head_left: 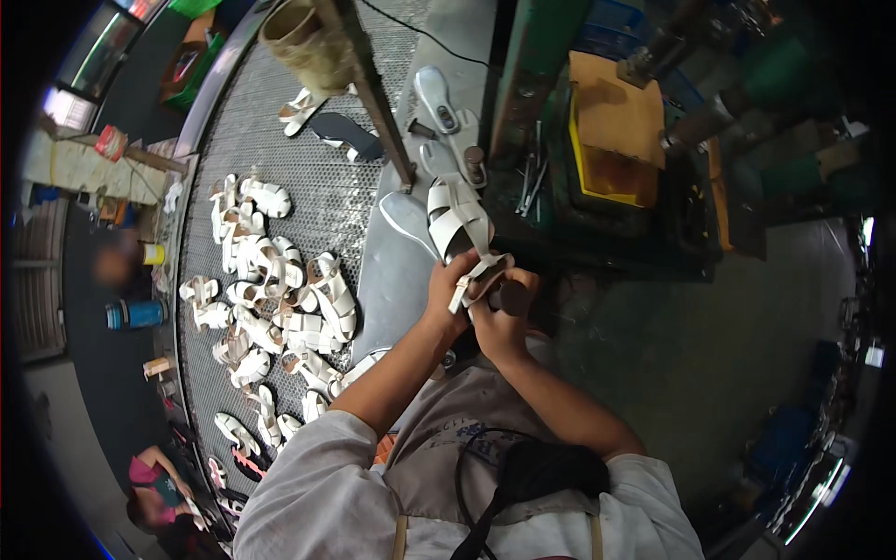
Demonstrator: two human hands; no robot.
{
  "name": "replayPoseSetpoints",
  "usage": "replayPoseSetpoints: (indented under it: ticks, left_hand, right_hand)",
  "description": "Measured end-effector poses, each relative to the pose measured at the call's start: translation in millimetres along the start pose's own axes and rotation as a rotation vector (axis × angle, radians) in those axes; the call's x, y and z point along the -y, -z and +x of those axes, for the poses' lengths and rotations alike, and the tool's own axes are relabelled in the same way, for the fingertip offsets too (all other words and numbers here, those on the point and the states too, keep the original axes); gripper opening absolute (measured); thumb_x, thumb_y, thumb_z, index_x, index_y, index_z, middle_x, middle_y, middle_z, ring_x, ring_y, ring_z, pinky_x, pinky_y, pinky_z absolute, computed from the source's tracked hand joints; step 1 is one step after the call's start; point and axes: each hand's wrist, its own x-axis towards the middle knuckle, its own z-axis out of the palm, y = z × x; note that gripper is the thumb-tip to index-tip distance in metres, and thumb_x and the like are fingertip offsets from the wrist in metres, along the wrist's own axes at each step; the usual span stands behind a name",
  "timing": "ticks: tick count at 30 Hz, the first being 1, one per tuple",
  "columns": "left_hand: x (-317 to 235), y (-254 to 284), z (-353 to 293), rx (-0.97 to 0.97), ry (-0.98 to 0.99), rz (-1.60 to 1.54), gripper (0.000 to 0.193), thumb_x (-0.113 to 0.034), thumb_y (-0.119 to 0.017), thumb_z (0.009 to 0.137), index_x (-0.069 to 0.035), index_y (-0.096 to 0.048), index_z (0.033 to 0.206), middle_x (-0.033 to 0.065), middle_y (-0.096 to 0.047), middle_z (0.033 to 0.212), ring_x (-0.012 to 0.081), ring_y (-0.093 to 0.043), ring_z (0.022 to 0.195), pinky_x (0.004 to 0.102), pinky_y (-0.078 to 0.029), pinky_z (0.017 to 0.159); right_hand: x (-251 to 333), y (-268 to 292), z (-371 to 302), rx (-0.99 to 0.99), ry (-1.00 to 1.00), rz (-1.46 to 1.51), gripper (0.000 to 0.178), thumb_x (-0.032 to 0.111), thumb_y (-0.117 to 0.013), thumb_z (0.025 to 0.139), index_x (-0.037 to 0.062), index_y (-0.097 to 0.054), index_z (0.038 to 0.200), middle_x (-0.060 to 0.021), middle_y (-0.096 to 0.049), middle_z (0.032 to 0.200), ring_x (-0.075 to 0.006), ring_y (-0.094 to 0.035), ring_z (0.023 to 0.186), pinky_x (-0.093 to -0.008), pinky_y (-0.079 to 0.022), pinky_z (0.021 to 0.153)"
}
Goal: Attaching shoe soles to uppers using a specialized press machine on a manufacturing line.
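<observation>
A white strappy sandal (pixel 457 213) is held out before my body, its toe pointing away from me and its ankle strap by my fingers. My left hand (pixel 450 291) is closed on the sandal's left side near the heel. My right hand (pixel 504 322) is closed round the heel end, close beside the left one. A dark rounded piece (pixel 509 299) shows at the right hand; whether it is part of a shoe last or a tool handle I cannot tell. Just beyond the sandal, grey metal shoe forms (pixel 408 222) lie on a metal ledge (pixel 383 285).
Left of the ledge, a mesh conveyor (pixel 359 201) carries several white sandals (pixel 280 271) and a dark sole (pixel 347 133). A metal post (pixel 373 93) and a pot (pixel 303 42) stand ahead. Green machinery with a yellow bin (pixel 581 163) is at right. Another person (pixel 154 481) sits far left.
</observation>
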Motion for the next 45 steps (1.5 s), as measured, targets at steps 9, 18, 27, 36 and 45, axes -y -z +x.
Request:
replayPoseSetpoints:
  ticks: [9,18,27,36,45]
  left_hand:
    - [19.0,-81.1,7.1,0.762,-0.034,0.784,0.082,-0.034,-0.064,0.104,-0.005,-0.019,0.167,0.0121,-0.015,0.176,0.0278,-0.016,0.162,0.0431,-0.015,0.129]
    - [-110.4,167.2,85.1,-0.36,-0.431,0.464,0.02,-0.014,-0.057,0.098,-0.001,-0.072,0.097,0.0081,-0.072,0.102,0.017,-0.067,0.087,0.0314,-0.055,0.078]
    - [-351.0,368.5,259.6,-1.877,-0.21,0.813,0.117,-0.072,-0.078,0.078,0.01,-0.035,0.151,0.0243,-0.048,0.148,0.0424,-0.051,0.132,0.0532,-0.041,0.113]
    - [-298.8,527.0,130.2,-1.415,-0.863,1.283,0.069,-0.015,-0.08,0.083,0.01,-0.047,0.138,0.03,-0.051,0.135,0.0469,-0.049,0.128,0.0499,-0.039,0.115]
    - [-293.3,313.1,-171.4,-0.697,-1.228,1.124,0.098,0.002,-0.078,0.07,-0.007,-0.036,0.158,0.0193,-0.058,0.138,0.0317,-0.059,0.126,0.0459,-0.048,0.11]
  right_hand:
    - [-60.1,136.5,133.5,-0.151,-0.103,-0.627,0.065,0.047,-0.084,0.085,-0.0063,-0.059,0.111,-0.032,-0.069,0.108,-0.0476,-0.069,0.105,-0.0504,-0.057,0.086]
    - [-39.1,127.2,272.8,-0.088,-0.245,-1.437,0.11,0.083,-0.045,0.094,-0.0213,-0.05,0.132,-0.0287,-0.075,0.092,-0.0439,-0.075,0.09,-0.0528,-0.06,0.075]
    - [-26.5,81.5,222.0,-0.265,0.062,-1.446,0.09,0.066,-0.051,0.103,-0.0091,-0.041,0.151,-0.0295,-0.041,0.156,-0.0462,-0.041,0.143,-0.0564,-0.037,0.115]
    - [-81.0,96.9,234.2,-0.297,0.007,-0.855,0.067,0.047,-0.061,0.105,-0.0055,-0.049,0.145,-0.0288,-0.048,0.147,-0.0439,-0.046,0.136,-0.0541,-0.037,0.113]
    - [-75.6,112.9,283.9,-0.443,-0.018,-0.806,0.042,0.03,-0.068,0.097,-0.0038,-0.073,0.121,-0.0232,-0.074,0.12,-0.0444,-0.066,0.114,-0.0506,-0.049,0.1]
